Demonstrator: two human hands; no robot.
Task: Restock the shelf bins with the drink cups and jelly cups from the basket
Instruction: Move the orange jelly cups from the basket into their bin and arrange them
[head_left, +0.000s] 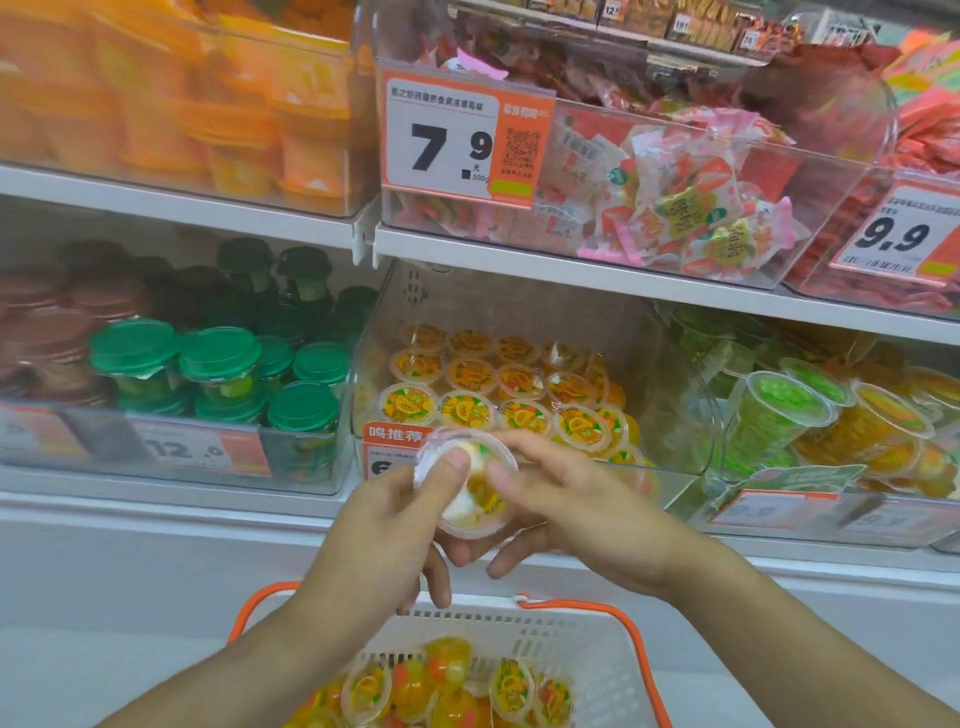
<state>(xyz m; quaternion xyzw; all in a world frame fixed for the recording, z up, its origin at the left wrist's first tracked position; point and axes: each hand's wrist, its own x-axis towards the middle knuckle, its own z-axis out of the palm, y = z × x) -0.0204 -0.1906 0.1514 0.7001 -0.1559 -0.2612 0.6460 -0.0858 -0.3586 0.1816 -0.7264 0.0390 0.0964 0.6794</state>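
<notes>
both hands (395, 525) grip jelly cup (470, 496), above basket (597, 654)

Jelly cup (470, 488) between both hands, above basket (587, 654), before shelf bin (670, 395).

Price tag (457, 136) on pink-wrapped sweets' (691, 208) bin

Looks like I'm in a snack shop: price tags (460, 140) on clear shelf bins (530, 364), plus a shopping basket (587, 654).
</notes>
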